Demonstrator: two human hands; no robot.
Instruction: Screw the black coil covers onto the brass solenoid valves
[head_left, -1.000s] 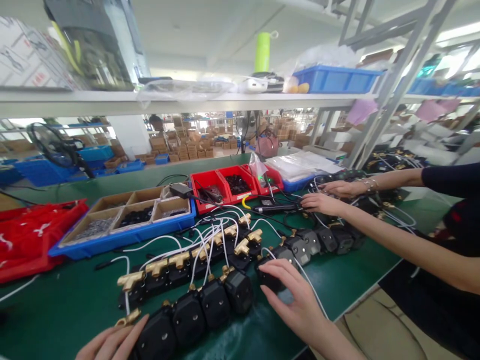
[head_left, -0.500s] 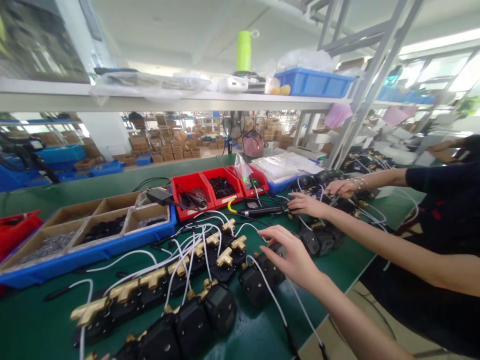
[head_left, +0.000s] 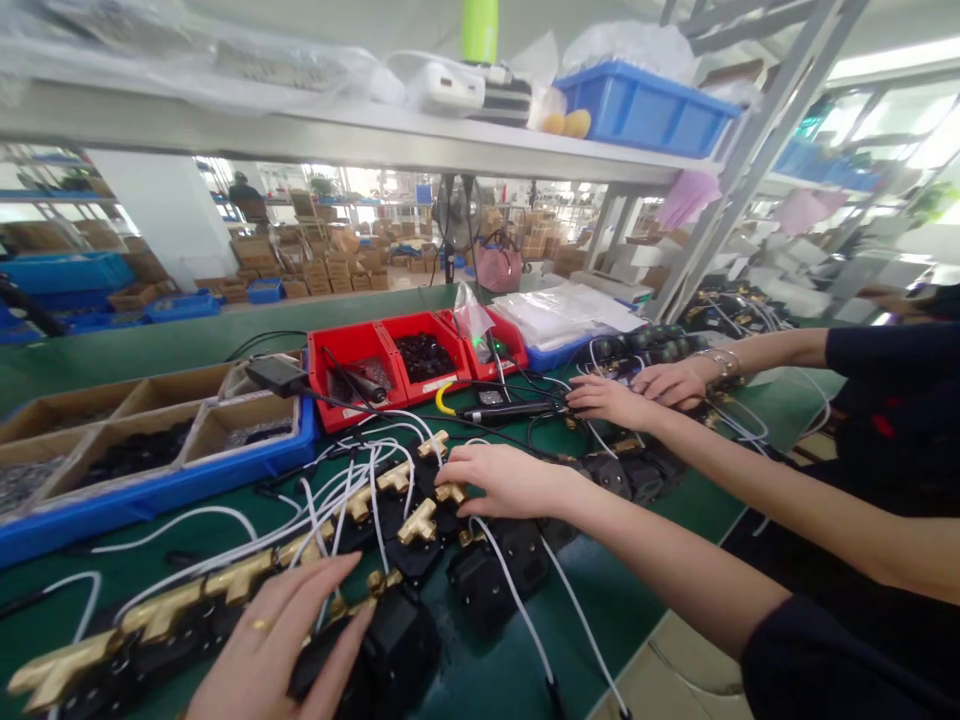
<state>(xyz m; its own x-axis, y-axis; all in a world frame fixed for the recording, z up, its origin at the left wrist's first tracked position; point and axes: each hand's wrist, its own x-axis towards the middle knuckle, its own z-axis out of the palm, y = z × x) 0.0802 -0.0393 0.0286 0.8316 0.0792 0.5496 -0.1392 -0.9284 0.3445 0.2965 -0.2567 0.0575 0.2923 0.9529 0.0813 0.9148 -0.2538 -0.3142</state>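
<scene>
Two hands over the green surface [head_left: 619, 605]: left hand [head_left: 274, 635] has its grip spread, thumb and fingers apart around a black housing [head_left: 322, 655]. Right hand [head_left: 506, 480] is at a brass tee [head_left: 450, 492]; can't tell if that grip's clamped. Red bins [head_left: 324, 400] sit behind.

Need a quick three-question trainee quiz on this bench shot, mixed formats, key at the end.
1. True or false: the person's left hand wears a ring.

2. Which of these is nearest the fingertips of the person's right hand?
A) a red bin
B) a brass fitting
C) the pink bag

3. Fill in the colour: the compartments at the left of the bench sit in a ____ tray.

Key:
1. True
2. B
3. blue
</scene>
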